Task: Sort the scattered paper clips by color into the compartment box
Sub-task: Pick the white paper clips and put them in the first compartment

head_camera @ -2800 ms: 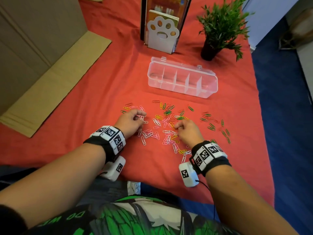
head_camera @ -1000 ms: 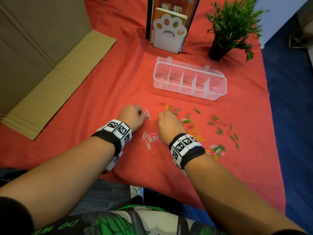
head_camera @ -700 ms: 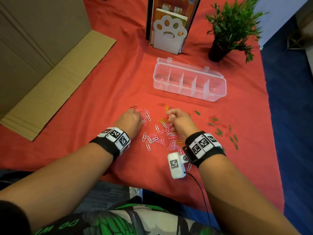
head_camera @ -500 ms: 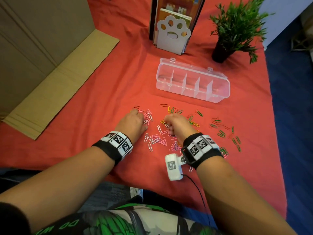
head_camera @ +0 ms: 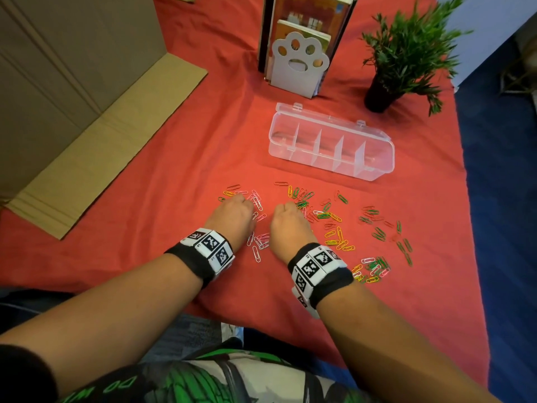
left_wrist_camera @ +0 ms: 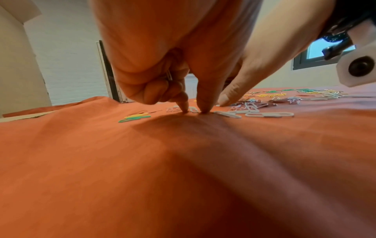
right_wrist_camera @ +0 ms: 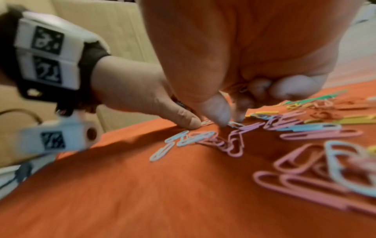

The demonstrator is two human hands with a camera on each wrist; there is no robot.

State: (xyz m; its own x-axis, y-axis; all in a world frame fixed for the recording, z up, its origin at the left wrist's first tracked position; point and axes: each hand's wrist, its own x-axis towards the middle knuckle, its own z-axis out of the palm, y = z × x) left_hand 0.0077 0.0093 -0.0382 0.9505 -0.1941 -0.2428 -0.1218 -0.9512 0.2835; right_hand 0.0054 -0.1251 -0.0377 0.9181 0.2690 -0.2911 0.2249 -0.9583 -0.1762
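Paper clips [head_camera: 334, 225] in pink, white, green, yellow and red lie scattered on the red cloth. Behind them, the clear compartment box [head_camera: 377, 167] stands open with its compartments bare. My left hand [head_camera: 232, 210] is at the pile's left edge. Its thumb and forefinger tips [left_wrist_camera: 194, 111] press on a white clip [left_wrist_camera: 193, 109], and its curled fingers hold a clip [left_wrist_camera: 168, 75] in the palm. My right hand [head_camera: 287, 219] is close beside it, pinching down [right_wrist_camera: 230, 122] at a white clip [right_wrist_camera: 236, 124]. More clips [right_wrist_camera: 242, 88] are tucked under its curled fingers.
A flattened cardboard box [head_camera: 87, 141] lies at the left. A white paw-shaped bookend [head_camera: 296, 68] with books stands behind the compartment box. A potted plant [head_camera: 406, 53] is at the back right. The cloth's right edge [head_camera: 465, 199] drops to blue floor.
My right hand has moved left from the middle of the pile to just beside my left hand. My left hand has stayed at the pile's left edge.
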